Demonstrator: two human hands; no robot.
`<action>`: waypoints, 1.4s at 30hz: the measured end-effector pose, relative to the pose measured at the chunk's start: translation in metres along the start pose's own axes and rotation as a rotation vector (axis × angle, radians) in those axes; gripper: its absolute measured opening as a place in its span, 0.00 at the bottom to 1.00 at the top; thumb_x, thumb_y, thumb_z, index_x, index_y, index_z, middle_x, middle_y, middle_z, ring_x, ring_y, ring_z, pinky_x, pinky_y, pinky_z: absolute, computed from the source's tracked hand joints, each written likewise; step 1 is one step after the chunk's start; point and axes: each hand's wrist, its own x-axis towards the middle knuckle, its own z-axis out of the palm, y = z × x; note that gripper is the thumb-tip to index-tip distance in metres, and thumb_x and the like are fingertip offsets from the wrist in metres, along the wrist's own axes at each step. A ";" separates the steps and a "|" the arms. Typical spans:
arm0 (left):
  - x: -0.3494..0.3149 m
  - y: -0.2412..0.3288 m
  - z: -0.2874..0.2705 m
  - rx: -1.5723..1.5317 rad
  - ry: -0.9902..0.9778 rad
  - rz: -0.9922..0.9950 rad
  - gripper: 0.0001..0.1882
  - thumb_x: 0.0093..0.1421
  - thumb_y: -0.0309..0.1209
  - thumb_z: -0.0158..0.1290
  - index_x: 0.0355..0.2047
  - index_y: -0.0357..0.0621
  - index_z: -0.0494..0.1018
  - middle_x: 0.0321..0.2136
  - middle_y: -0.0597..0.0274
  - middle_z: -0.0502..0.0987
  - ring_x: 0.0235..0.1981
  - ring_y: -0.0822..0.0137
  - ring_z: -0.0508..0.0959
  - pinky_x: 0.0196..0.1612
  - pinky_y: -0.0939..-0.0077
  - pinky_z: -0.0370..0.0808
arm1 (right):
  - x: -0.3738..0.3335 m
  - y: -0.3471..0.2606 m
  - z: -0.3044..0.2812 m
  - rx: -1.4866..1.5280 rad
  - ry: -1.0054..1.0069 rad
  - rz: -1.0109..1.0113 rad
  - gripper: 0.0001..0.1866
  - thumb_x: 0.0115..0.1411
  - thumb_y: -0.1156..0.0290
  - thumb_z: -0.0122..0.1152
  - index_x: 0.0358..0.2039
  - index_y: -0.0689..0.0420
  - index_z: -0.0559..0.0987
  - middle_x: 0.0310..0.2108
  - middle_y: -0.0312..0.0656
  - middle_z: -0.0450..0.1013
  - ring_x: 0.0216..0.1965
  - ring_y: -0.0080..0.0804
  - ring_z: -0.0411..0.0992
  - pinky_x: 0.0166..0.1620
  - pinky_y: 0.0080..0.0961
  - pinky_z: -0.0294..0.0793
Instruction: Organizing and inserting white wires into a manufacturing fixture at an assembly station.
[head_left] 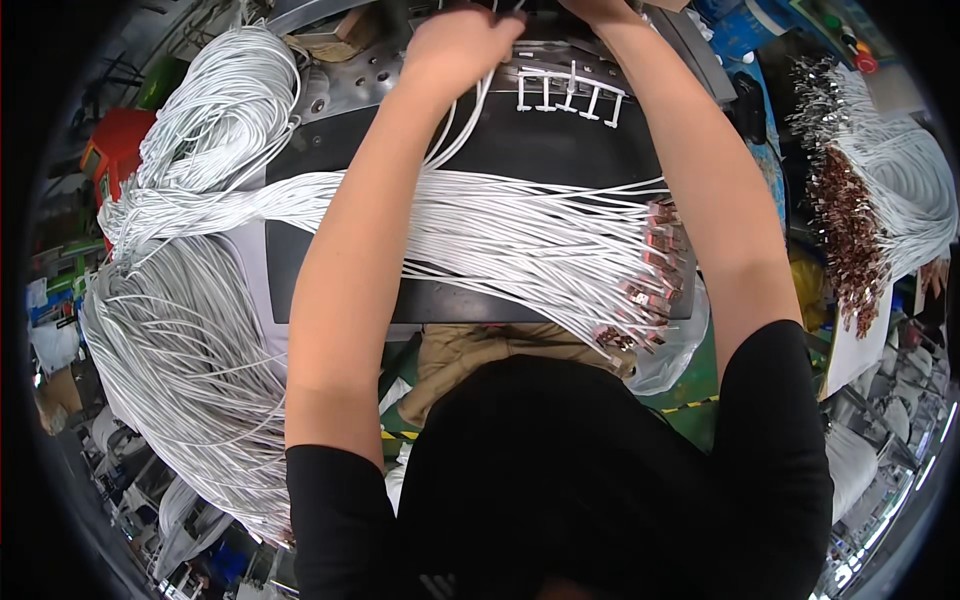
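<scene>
At the top of the view, my left hand (462, 48) has its fingers curled together around white cable (474, 118), which loops down beneath it. The upper edge cuts off most of my right hand (602, 8), so its fingers do not show. Between my forearms, a white plastic strip with several short pegs (572, 92) lies by the metal plate (345, 85). A broad bundle of white cables (520, 225) stretches across the black work surface (560, 155) under my left forearm. Copper-coloured terminals (655, 265) tip its right end.
Coiled white cable (220, 110) is heaped at the far left, with a thick hank (190, 370) hanging below it. On the right, another white cable bundle (895, 190) has copper and silvery ends. A red object (112, 150) stands behind the left coil.
</scene>
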 end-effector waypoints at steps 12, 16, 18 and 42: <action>0.004 -0.080 0.028 0.598 0.691 0.493 0.14 0.66 0.39 0.52 0.44 0.43 0.77 0.45 0.48 0.78 0.46 0.46 0.77 0.50 0.56 0.73 | -0.068 -0.121 -0.011 -0.235 0.025 -0.248 0.25 0.68 0.55 0.50 0.53 0.64 0.77 0.51 0.54 0.75 0.57 0.50 0.69 0.65 0.43 0.60; 0.002 -0.049 0.030 0.668 0.741 0.275 0.18 0.63 0.35 0.47 0.50 0.46 0.76 0.50 0.46 0.78 0.53 0.54 0.77 0.62 0.53 0.66 | -0.076 -0.133 -0.023 -0.191 0.084 -0.205 0.24 0.65 0.56 0.54 0.51 0.65 0.78 0.48 0.52 0.77 0.52 0.48 0.73 0.62 0.40 0.65; 0.007 -0.049 0.036 0.666 0.738 0.243 0.18 0.62 0.35 0.47 0.51 0.47 0.76 0.54 0.47 0.75 0.56 0.56 0.74 0.64 0.51 0.62 | -0.078 -0.108 -0.002 -0.325 0.076 -0.196 0.23 0.65 0.58 0.55 0.51 0.64 0.78 0.47 0.51 0.77 0.51 0.48 0.74 0.60 0.39 0.67; -0.361 -0.128 0.104 -1.410 0.574 -0.693 0.19 0.72 0.43 0.48 0.30 0.41 0.74 0.25 0.60 0.79 0.26 0.69 0.77 0.31 0.77 0.73 | -0.458 -0.199 -0.073 0.278 -0.336 0.785 0.17 0.53 0.68 0.68 0.43 0.62 0.81 0.40 0.53 0.78 0.43 0.47 0.77 0.47 0.40 0.75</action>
